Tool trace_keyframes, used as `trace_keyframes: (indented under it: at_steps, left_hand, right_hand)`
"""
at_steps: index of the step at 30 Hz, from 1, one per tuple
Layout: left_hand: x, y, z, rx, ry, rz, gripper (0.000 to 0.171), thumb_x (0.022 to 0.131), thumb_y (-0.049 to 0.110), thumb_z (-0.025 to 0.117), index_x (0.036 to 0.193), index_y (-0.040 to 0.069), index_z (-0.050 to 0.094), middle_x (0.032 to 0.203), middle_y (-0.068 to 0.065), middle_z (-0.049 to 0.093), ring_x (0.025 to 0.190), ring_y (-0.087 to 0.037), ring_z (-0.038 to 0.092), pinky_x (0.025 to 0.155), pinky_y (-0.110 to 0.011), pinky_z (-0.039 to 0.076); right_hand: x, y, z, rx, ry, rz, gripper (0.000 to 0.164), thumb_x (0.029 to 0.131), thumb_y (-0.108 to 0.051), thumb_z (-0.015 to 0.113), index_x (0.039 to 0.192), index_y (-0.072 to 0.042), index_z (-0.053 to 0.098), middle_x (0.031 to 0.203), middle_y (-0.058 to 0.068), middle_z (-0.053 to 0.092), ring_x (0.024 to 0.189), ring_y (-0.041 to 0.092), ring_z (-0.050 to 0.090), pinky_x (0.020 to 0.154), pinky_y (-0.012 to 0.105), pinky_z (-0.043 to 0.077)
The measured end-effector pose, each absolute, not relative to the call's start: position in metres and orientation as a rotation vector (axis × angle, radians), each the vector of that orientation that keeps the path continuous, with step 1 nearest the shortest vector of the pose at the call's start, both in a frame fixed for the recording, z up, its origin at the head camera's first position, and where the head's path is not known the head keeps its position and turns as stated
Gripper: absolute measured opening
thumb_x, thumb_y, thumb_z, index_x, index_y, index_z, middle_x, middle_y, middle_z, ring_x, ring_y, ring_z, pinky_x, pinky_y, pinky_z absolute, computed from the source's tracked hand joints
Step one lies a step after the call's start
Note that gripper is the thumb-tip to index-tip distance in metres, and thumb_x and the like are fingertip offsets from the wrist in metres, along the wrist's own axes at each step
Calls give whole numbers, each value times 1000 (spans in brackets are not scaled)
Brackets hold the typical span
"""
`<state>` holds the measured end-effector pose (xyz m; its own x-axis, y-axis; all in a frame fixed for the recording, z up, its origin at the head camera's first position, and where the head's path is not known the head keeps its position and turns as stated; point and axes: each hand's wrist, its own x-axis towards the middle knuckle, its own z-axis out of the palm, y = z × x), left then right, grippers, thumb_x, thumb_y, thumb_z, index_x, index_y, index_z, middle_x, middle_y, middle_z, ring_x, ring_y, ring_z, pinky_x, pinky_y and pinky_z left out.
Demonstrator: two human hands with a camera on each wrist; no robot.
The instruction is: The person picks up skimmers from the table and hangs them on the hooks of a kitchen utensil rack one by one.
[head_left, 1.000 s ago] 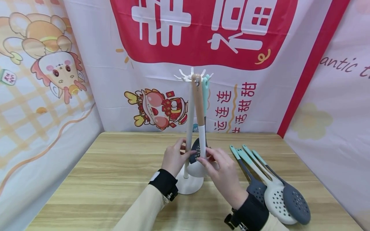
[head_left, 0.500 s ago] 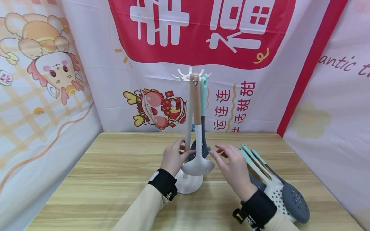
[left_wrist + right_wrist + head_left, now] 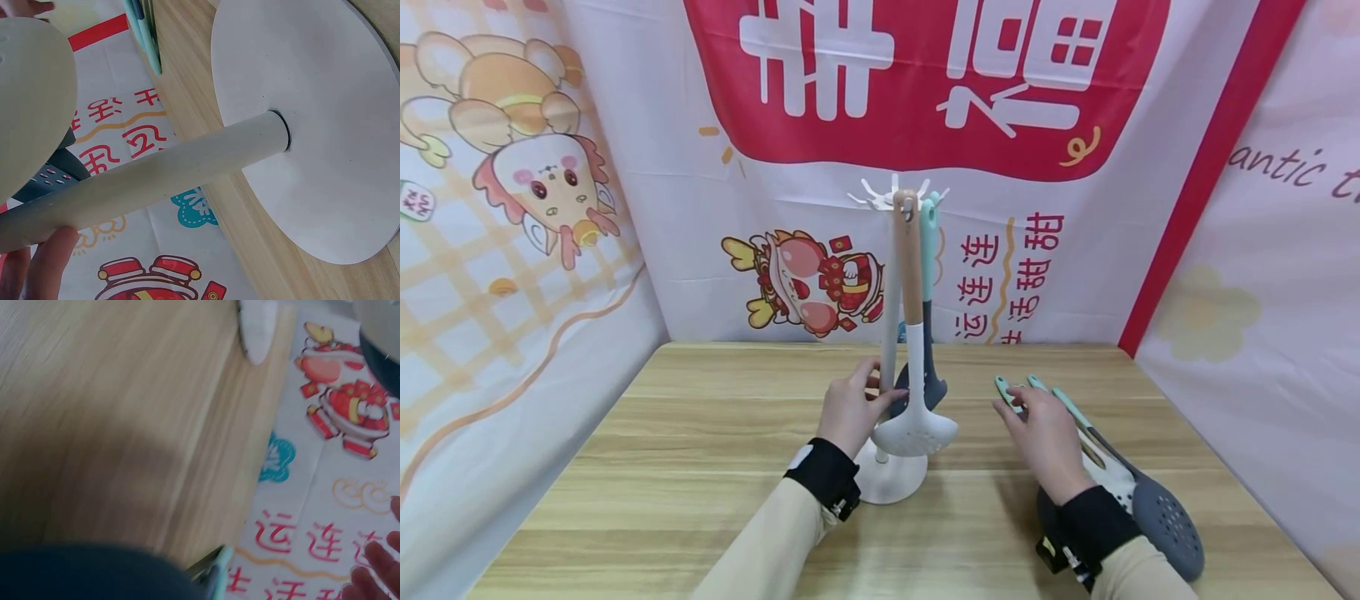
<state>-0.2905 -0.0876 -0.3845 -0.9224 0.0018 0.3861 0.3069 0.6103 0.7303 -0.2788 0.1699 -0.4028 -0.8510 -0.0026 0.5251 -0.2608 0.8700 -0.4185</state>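
A white utensil stand (image 3: 891, 482) with a ring of hooks stands mid-table. My left hand (image 3: 850, 408) grips its pole (image 3: 169, 165) low down, the thumb in front. From the hooks hang a white ladle (image 3: 916, 433) with a wooden handle and, partly hidden behind it, a dark grey slotted utensil (image 3: 934, 387) with a mint handle. My right hand (image 3: 1048, 437) is over the handle ends of the utensils lying at the right, fingers loosely bent. In the right wrist view its fingertips (image 3: 378, 565) show nothing between them.
At the right lie a white skimmer (image 3: 1108, 475), a dark grey skimmer (image 3: 1168, 521) and another dark utensil (image 3: 1047, 508) mostly hidden under my right hand and wrist. A printed cloth backdrop (image 3: 805, 192) rises behind the wooden table (image 3: 700, 467).
My right hand has let go of the hanging ladle and moved right to the lying utensils. The ladle has turned so that its bowl shows broadside. My left hand stays on the pole.
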Motion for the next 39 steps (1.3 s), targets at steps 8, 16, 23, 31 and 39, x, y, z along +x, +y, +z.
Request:
trace_keyframes:
  at_steps: [8,16,23,31,39]
  left_hand:
    - [-290,-87,-386,-256,-2482,-1217,27,86,27,77,107,18,62,97,-11,75,80,-23,75,72,-39,63]
    - [-290,-87,-387,-252,-2481,-1217,28,86,26,77,108,18,62,98,-10,75,81,-23,75,72,-39,63]
    - [-289,-86,-385,-241,-2489,-1221,27,87,27,77,108,19,62,99,-10,75,82,-23,74,73,-40,63]
    - [-289,-86,-385,-237,-2495,-1230,27,87,26,77,108,19,62,99,-10,75,82,-23,74,73,-40,63]
    - [-290,-87,-386,-250,-2484,-1202,29,86,26,77,109,18,62,97,-10,75,81,-23,74,72,-38,63]
  right_hand:
    - [-284,193,-411,7,-2736,545,38,91,-23,71,117,4,67,100,20,69,92,36,66,74,49,54]
    - [-284,207,-422,-34,-2848,454,41,88,-21,73,116,9,66,100,23,69,89,37,67,74,50,55]
    - [-286,214,-427,-31,-2943,375,32,88,-20,74,105,7,70,93,21,70,84,37,66,72,49,54]
    - [-287,217,-432,-7,-2969,315,22,87,-18,74,86,2,69,76,14,67,70,30,65,62,45,52]
    - [-286,213,-439,73,-2938,158,12,81,-7,73,73,-1,66,70,13,66,66,31,63,58,45,53]
